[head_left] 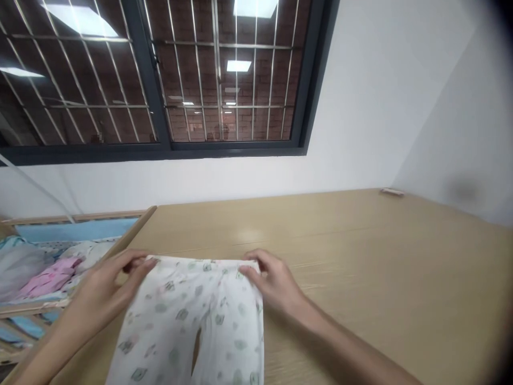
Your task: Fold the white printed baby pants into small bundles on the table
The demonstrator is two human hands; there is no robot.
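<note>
Pinching top corners of the printed garment [224,315] in left hand [106,283] and right hand [276,280] — best held level (evenly taut) — over the surface [360,267].

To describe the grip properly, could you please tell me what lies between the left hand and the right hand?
The head view shows white patterned cloth between the left hand and right hand, its top edge held at both corners.

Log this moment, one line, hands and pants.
left hand: grips top corner; right hand: grips opposite corner; patterned pants: top edge spread between hands; crib: at left
</note>
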